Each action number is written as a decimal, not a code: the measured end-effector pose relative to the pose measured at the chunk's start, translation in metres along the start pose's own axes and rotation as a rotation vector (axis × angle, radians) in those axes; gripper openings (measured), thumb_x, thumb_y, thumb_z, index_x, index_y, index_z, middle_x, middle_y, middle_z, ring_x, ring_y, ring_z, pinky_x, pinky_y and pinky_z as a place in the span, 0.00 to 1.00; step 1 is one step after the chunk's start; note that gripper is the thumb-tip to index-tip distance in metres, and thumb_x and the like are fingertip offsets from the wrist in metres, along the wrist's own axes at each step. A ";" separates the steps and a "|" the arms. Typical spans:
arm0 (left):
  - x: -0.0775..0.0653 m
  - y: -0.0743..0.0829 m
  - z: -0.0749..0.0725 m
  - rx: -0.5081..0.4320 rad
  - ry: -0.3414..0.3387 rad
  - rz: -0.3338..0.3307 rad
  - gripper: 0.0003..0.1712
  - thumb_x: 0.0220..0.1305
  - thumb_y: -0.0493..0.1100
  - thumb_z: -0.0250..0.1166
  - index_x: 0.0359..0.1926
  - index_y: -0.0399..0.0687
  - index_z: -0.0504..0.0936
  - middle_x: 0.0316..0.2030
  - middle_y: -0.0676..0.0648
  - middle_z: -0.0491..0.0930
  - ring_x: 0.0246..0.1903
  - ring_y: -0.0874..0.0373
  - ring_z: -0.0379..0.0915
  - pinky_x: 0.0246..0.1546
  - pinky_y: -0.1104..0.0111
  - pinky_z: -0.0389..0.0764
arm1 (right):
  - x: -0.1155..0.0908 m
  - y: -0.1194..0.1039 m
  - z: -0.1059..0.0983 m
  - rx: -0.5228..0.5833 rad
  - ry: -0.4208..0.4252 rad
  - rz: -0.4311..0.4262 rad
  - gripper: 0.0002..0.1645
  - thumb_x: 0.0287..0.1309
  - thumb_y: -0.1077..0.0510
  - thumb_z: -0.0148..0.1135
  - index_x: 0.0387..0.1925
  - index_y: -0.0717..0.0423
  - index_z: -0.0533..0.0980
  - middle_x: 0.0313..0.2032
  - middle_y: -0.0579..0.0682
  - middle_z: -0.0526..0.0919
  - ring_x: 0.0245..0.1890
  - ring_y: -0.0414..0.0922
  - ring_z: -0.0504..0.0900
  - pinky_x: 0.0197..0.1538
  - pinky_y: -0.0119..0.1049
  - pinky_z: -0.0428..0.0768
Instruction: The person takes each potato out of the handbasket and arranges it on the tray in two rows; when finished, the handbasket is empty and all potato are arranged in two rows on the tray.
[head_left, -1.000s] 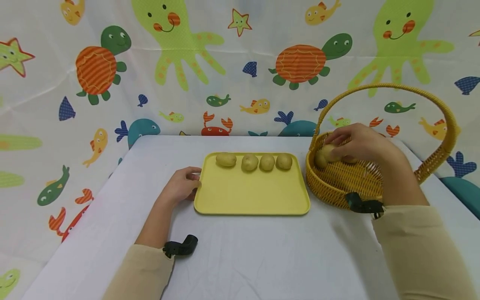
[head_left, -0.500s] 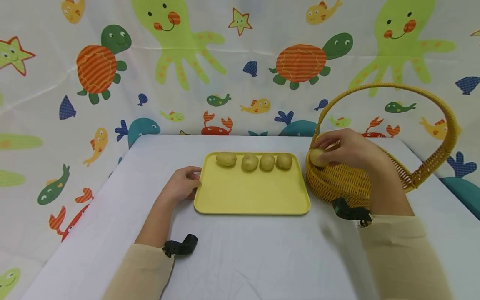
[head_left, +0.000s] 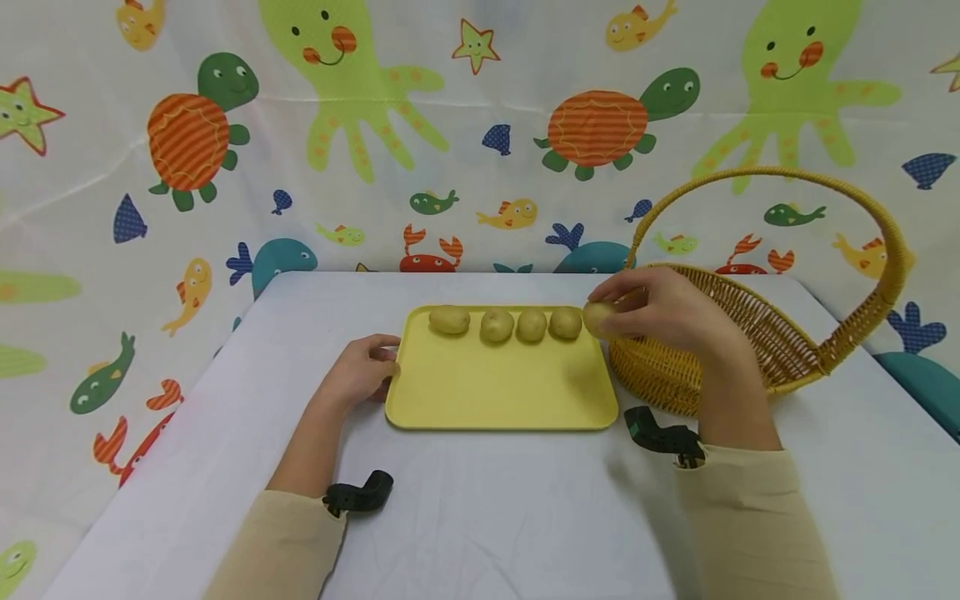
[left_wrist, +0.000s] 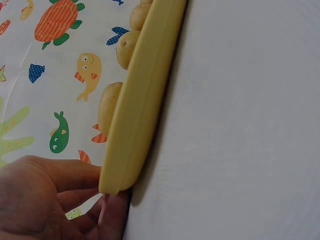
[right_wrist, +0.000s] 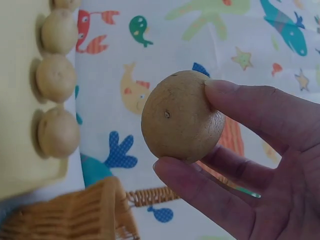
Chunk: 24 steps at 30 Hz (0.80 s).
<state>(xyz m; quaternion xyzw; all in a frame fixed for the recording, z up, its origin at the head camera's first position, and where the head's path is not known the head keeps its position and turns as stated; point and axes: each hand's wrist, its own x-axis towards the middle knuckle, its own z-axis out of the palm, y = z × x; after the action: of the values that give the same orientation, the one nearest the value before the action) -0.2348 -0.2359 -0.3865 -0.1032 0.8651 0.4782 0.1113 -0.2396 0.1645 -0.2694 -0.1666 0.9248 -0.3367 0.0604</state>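
Note:
My right hand [head_left: 663, 312] pinches a round potato [right_wrist: 182, 117] between thumb and fingers. In the head view that potato is over the right edge of the yellow tray [head_left: 502, 387], close to the basket's left rim. Several potatoes [head_left: 497, 325] lie in a row along the tray's far side, the leftmost one longer than the others. At the tray's left end, my left hand [head_left: 362, 367] holds the edge; the left wrist view shows the thumb [left_wrist: 75, 172] on the rim and other fingers low against the outside.
A wicker basket [head_left: 652, 375] with a tall arched handle [head_left: 888, 225] stands right of the tray, partly hidden behind my right hand. A white cloth [head_left: 480, 517] covers the table, and a curtain printed with sea animals [head_left: 420, 125] hangs behind.
My right hand has lifted a potato from inside the basket and carried it left, past the basket's rim to the tray's right edge. My left hand has stayed at the tray.

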 end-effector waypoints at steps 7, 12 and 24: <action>0.000 0.000 0.001 -0.012 0.001 -0.003 0.32 0.73 0.37 0.57 0.76 0.47 0.66 0.61 0.38 0.72 0.49 0.47 0.77 0.39 0.67 0.87 | 0.004 -0.010 0.012 0.084 -0.017 -0.028 0.20 0.61 0.53 0.73 0.54 0.50 0.84 0.55 0.51 0.83 0.52 0.50 0.84 0.51 0.39 0.84; 0.000 0.000 0.001 -0.021 -0.002 0.000 0.32 0.73 0.37 0.57 0.76 0.47 0.67 0.60 0.39 0.72 0.49 0.48 0.76 0.38 0.67 0.87 | 0.007 -0.018 0.020 0.110 -0.016 -0.035 0.20 0.59 0.51 0.75 0.53 0.47 0.85 0.55 0.50 0.83 0.55 0.50 0.84 0.54 0.42 0.82; -0.001 0.001 0.000 -0.024 0.004 -0.002 0.32 0.72 0.37 0.57 0.75 0.47 0.67 0.59 0.39 0.72 0.47 0.49 0.77 0.37 0.67 0.86 | 0.025 -0.038 0.051 0.219 -0.045 -0.110 0.19 0.56 0.56 0.75 0.51 0.48 0.85 0.55 0.49 0.83 0.55 0.50 0.84 0.53 0.45 0.84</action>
<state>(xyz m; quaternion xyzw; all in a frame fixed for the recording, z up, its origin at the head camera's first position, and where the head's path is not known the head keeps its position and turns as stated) -0.2345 -0.2354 -0.3855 -0.1064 0.8593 0.4883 0.1089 -0.2415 0.0976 -0.2840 -0.2169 0.8703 -0.4347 0.0807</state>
